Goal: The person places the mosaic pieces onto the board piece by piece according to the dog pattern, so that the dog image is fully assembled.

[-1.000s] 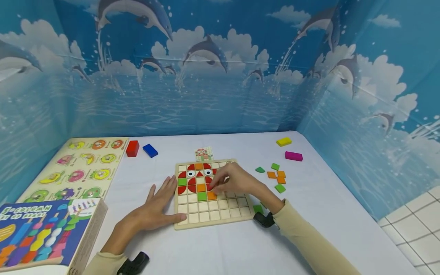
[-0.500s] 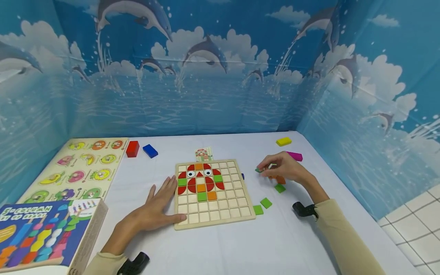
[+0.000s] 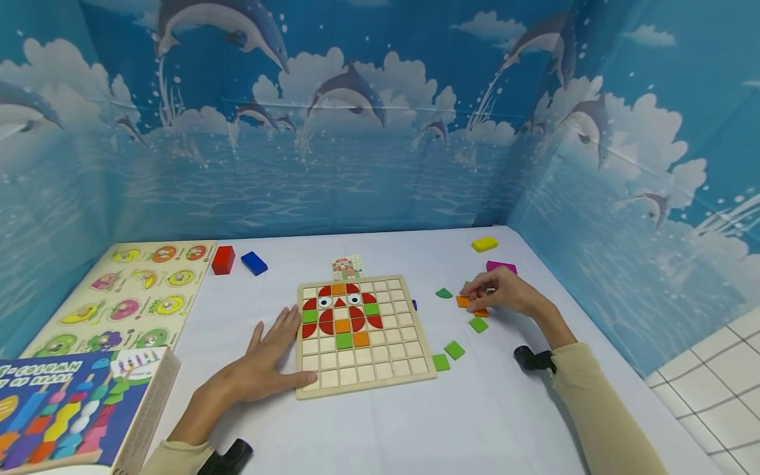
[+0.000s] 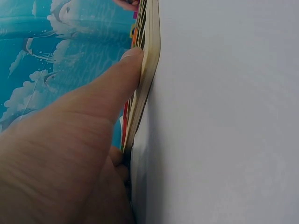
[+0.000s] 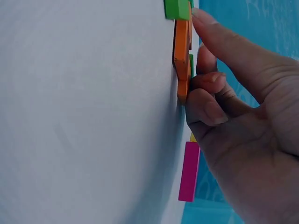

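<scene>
Apparently light, stiff pieces: the right grip was at the loose orange tiles, right of the board.

Its fingers curled close over them on the tabletop; whether one was pinched, I could not tell. The left grip lay relaxed along the board's left edge, thumb on the rim, probably to steady it. Each tile seemed hard to break, but its smooth face might have skidded, so opposite thin edges looked the surest place to take hold.
</scene>
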Tool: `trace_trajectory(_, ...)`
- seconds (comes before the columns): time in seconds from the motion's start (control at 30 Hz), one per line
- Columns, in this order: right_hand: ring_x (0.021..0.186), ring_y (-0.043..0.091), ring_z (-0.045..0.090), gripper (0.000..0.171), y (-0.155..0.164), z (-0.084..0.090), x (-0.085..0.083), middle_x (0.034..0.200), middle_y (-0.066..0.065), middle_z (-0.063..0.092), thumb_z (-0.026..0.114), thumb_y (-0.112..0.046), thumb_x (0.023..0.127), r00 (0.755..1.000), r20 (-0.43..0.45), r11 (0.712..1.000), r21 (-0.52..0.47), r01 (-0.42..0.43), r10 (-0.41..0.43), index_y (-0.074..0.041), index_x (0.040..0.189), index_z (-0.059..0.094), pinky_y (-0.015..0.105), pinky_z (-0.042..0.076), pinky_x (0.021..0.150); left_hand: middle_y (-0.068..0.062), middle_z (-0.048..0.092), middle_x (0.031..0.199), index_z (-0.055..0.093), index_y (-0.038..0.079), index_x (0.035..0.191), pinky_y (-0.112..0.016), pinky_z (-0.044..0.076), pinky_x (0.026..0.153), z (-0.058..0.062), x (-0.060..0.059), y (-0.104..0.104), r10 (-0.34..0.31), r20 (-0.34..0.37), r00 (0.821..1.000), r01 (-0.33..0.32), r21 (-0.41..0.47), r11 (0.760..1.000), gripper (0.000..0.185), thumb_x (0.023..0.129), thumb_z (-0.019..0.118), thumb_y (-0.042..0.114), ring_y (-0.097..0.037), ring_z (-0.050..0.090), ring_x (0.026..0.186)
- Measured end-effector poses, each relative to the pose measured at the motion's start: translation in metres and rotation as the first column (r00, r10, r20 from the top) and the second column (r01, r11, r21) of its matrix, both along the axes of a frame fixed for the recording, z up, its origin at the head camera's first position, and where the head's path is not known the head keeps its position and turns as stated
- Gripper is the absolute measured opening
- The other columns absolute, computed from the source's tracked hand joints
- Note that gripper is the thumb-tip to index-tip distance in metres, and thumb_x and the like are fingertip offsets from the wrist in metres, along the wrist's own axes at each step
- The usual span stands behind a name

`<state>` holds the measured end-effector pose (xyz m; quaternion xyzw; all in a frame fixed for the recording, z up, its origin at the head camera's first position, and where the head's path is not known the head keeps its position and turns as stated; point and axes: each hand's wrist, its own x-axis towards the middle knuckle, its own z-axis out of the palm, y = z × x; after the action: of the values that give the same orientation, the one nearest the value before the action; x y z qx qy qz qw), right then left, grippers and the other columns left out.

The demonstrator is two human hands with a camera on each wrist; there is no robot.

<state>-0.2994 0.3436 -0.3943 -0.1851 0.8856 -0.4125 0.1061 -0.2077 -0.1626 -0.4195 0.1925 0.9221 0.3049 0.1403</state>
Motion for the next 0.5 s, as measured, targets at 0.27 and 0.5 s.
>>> trace_trajectory(0.27,0.081,0.022,0.058,0.021,-0.006,0.003,0.002,0.088,0.011,0.068,0.087,0.0,0.088,1.0,-0.02,0.996,0.086,0.001,0.0,0.005,0.108,0.081,0.022,0.051,0.067,-0.014,0.006,0.182,0.015,0.005,0.173,-0.068,-0.015,0.128,0.0,0.0,-0.001,-0.005,0.005,1.0,0.005,0.006,1.0,0.122,0.087,0.082,0.061,-0.038,-0.005,0.167)
trace_trajectory(0.5,0.082,0.023,0.058,0.018,-0.011,0.007,-0.001,0.086,0.007,0.066,0.087,0.001,0.088,1.0,-0.015,0.988,0.157,-0.008,0.01,0.004,0.104,0.079,0.022,0.052,0.068,-0.014,0.006,0.182,0.014,0.007,0.173,-0.068,-0.015,0.128,0.0,0.0,-0.001,0.001,0.009,1.0,-0.001,-0.001,1.0,0.123,0.087,0.082,0.062,-0.038,-0.005,0.168)
